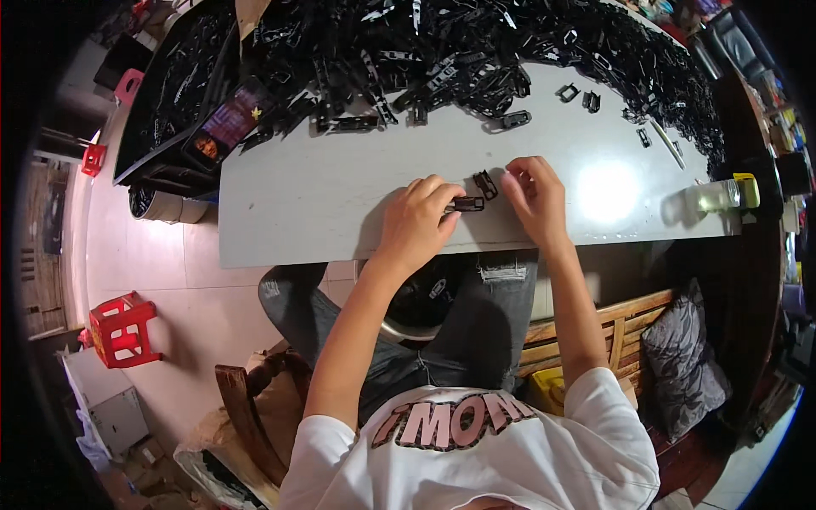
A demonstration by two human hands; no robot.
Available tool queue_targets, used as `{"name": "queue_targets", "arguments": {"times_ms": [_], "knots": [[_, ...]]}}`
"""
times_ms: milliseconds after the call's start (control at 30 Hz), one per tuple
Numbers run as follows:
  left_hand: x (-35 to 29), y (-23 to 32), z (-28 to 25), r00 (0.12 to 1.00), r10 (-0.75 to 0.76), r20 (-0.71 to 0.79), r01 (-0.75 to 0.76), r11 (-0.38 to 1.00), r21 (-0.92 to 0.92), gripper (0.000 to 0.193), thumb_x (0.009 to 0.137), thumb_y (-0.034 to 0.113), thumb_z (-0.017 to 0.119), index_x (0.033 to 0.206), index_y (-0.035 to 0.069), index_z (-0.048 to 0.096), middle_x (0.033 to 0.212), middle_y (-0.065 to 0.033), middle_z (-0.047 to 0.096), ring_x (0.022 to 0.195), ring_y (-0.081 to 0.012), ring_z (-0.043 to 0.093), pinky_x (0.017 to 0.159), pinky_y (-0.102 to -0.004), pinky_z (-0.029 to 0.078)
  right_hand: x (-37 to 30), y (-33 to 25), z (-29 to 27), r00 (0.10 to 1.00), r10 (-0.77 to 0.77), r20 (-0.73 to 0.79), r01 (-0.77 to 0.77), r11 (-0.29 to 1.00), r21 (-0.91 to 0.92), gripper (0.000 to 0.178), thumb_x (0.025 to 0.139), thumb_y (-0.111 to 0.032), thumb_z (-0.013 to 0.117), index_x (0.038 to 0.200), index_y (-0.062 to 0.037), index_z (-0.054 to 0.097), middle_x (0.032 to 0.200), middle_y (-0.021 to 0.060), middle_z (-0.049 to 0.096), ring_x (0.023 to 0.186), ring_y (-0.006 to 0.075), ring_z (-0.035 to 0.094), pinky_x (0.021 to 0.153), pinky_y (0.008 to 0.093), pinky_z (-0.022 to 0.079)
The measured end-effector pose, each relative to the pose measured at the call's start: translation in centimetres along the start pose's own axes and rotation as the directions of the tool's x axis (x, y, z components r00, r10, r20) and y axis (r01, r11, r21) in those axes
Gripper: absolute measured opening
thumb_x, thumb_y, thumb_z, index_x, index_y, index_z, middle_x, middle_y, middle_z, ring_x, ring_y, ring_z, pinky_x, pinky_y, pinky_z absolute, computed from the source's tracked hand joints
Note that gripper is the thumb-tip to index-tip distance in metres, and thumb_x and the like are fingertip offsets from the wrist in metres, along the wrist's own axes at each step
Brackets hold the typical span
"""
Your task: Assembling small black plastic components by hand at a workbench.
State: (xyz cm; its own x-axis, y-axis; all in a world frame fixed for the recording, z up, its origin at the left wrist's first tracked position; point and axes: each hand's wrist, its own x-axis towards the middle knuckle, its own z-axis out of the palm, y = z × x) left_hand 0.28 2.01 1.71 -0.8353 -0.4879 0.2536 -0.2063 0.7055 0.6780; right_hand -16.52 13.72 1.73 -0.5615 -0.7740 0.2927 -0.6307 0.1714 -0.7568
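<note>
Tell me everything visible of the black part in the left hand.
The black part is small and oblong, and looks like plastic; finer detail is unclear. The left hand grips its left end between thumb and fingers. Its free end points right, over the pale tabletop; whether it touches that surface is unclear.

Seemingly a home workroom: heaped black parts (442, 75), cushion (685, 361), red stool (124, 321).

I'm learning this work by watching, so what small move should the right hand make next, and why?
Probably a short reach to the left to pinch the loose black part: it lies on the table just beside the right hand, while the left hand is occupied holding another black part.
</note>
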Motion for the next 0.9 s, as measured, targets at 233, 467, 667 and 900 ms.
{"name": "queue_targets", "arguments": {"times_ms": [233, 467, 667, 900], "knots": [[-0.2, -0.2, -0.2, 1.0, 0.019, -0.018, -0.019, 1.0, 0.001, 0.025, 0.071, 0.006, 0.07, 0.095, 0.007, 0.062, 0.089, -0.0049, 0.059, 0.084, -0.0248, 0.059, 0.073, -0.0361, 0.047, 0.3, -2.1, 1.7, 0.999, -0.029, 0.014, 0.031, 0.966, -0.257, 0.025, 0.075, -0.016, 0.074, 0.09, -0.0044, 0.057, 0.08, 0.008, 0.058, 0.062, 0.0196, 0.056, 0.058, 0.0305, 0.047], [0.1, -0.1, -0.1, 1.0, -0.004, 0.005, 0.004, 0.999, 0.033, 0.024, 0.073, 0.011, 0.071, 0.095, 0.009, 0.063, 0.091, -0.0048, 0.058, 0.088, -0.0259, 0.059, 0.075, -0.0375, 0.048, 0.4, -0.5, 1.1, 0.999, -0.024, 0.048, 0.03, 0.992, -0.126, 0.012, 0.083, -0.007, 0.061, 0.094, -0.0035, 0.062, 0.087, 0.0106, 0.061, 0.07, 0.0263, 0.061, 0.062, 0.0324, 0.048], [1.3, -2.3, -2.0, 0.968, -0.187, -0.164, 0.183, 0.982, -0.041, 0.026, 0.08, 0.011, 0.064, 0.106, 0.009, 0.06, 0.106, -0.007, 0.058, 0.092, -0.0288, 0.06, 0.079, -0.0372, 0.049, 1.4, -0.3, 1.5, 0.998, -0.011, 0.055, 0.027, 0.956, -0.293, 0.011, 0.094, -0.014, 0.048, 0.094, -0.0064, 0.055, 0.069, 0.0154, 0.06, 0.065, 0.0352, 0.059, 0.058, 0.0411, 0.046], [4.1, -7.9, -4.9, 0.943, -0.041, -0.331, 0.211, 0.842, 0.496, 0.027, 0.083, 0.004, 0.057, 0.11, 0.006, 0.059, 0.11, -0.008, 0.059, 0.105, -0.0281, 0.055, 0.081, -0.0393, 0.05, 3.5, -1.7, 1.2, 0.96, 0.151, 0.237, 0.055, 0.726, -0.685, 0.012, 0.091, -0.02, 0.054, 0.094, -0.0098, 0.049, 0.077, 0.0134, 0.062, 0.067, 0.0352, 0.06, 0.055, 0.0437, 0.047]]}}
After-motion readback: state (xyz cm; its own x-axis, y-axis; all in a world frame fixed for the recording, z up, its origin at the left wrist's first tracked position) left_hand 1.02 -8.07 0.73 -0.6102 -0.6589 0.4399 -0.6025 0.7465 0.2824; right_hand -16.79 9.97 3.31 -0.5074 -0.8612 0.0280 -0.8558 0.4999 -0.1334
